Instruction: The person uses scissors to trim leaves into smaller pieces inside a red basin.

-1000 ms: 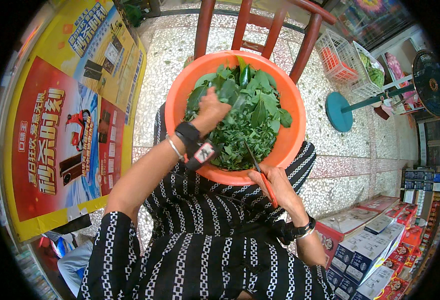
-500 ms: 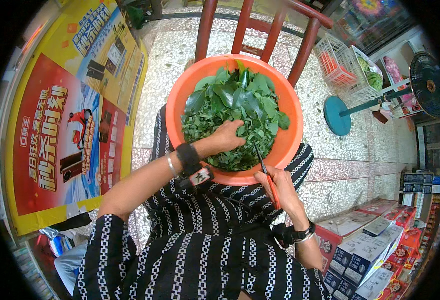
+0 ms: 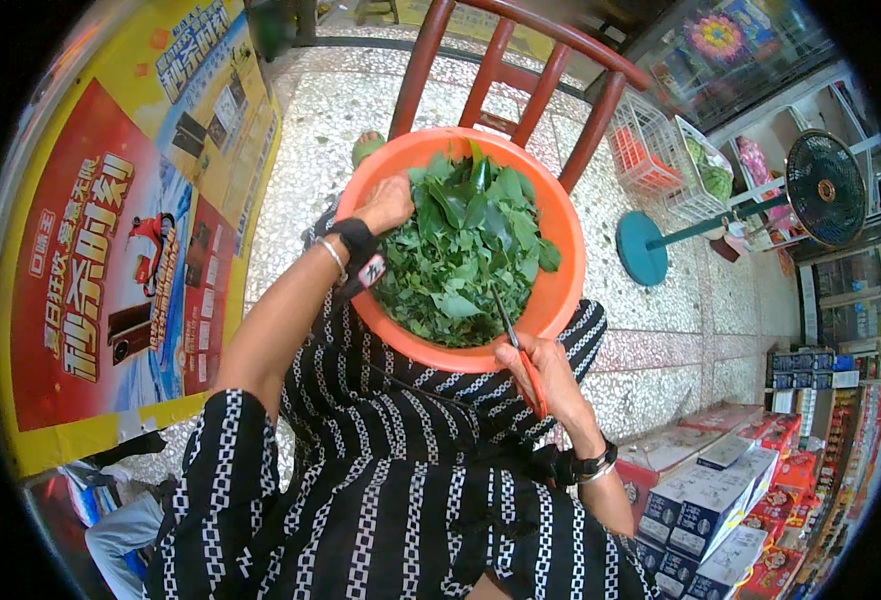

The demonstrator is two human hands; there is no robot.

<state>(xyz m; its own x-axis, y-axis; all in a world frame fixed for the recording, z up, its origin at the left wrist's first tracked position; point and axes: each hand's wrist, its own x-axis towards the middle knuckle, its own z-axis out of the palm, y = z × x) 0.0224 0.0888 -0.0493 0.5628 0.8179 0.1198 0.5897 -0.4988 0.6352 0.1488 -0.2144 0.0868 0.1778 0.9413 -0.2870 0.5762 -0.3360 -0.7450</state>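
An orange plastic basin (image 3: 569, 240) rests on my lap, heaped with green leaves (image 3: 461, 250). Broad whole leaves lie on top at the far side; smaller, cut-looking pieces fill the near part. My left hand (image 3: 391, 203) is inside the basin's left rim, fingers curled around leaves at the edge of the heap, the fingertips partly hidden. A pair of scissors (image 3: 531, 375) with orange-red handles is in my right hand (image 3: 551, 380) at the near right rim. Its dark blades slant up over the leaves and look closed together.
A red wooden chair (image 3: 489, 75) stands just beyond the basin. To the right are a green-based fan (image 3: 644, 248) and white plastic crates (image 3: 651, 150). Stacked boxes (image 3: 711, 500) fill the lower right. A large yellow-red poster board (image 3: 111, 270) stands left, with a person's jeans-clad leg (image 3: 121, 540) below it.
My left hand has moved from the middle of the leaves to the far left side of the basin. My right hand still holds the scissors near the rim. The whole view has shifted slightly.
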